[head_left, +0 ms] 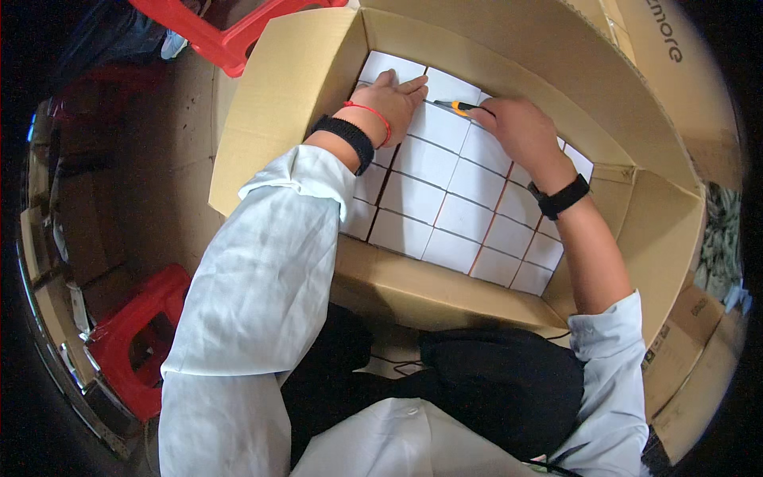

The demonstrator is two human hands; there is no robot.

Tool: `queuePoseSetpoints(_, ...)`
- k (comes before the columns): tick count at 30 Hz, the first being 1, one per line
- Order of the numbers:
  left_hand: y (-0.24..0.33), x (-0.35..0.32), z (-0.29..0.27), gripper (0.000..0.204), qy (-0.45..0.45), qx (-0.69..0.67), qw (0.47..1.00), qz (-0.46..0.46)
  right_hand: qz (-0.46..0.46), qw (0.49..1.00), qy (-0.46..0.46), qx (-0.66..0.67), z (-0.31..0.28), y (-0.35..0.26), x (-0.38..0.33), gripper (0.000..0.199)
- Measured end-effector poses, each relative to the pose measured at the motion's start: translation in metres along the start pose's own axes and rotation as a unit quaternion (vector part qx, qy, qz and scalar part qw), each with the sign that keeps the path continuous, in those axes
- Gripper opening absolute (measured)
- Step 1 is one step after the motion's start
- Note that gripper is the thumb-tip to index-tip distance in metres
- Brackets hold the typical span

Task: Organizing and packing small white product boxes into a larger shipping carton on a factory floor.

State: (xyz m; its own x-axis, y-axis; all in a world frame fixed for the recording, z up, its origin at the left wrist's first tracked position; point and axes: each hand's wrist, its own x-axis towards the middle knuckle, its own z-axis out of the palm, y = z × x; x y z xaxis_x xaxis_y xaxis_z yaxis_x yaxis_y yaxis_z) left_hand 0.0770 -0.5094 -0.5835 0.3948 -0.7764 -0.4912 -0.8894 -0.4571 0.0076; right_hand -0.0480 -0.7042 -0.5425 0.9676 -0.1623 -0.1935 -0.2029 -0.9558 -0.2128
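Observation:
Inside an open cardboard carton (pixel 278 103), rows of small white boxes (pixel 407 180) stand packed side by side, with dark and reddish gaps between them. My left hand (pixel 389 105) rests on the far-left boxes with its fingers spread, holding nothing. To its right, my right hand (pixel 520 131) is closed around a utility knife (pixel 459 106) with an orange and black body. The knife's tip points left toward my left fingers, low over the far rows of boxes. I cannot tell whether the blade touches a box. Part of the handle is hidden in my right fist.
The carton's raised walls and flaps surround both hands. A red plastic stool (pixel 230 49) stands beyond the far-left flap, another red stool (pixel 131 342) at the left. More cardboard cartons (pixel 685 338) lie at the right. A shoe (pixel 173 44) shows at the far left.

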Motion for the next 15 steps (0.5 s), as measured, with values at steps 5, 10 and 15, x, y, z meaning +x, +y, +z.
queuePoseSetpoints(5, 0.005, 0.000, -0.008, 0.073, -0.001, -0.033, 0.999, -0.004, -0.004, 0.995, 0.007, -0.097, -0.011, -0.007, -0.007, 0.039)
queuePoseSetpoints(10, 0.012, -0.004, -0.019, 0.066, 0.008, -0.032, 0.999, -0.032, -0.008, 0.997, -0.020, -0.073, -0.032, 0.030, -0.030, 0.039)
queuePoseSetpoints(15, 0.045, 0.012, -0.011, 0.068, 0.185, -0.043, 0.975, 0.117, 0.028, 0.998, 0.004, -0.061, -0.026, 0.049, -0.050, 0.039)
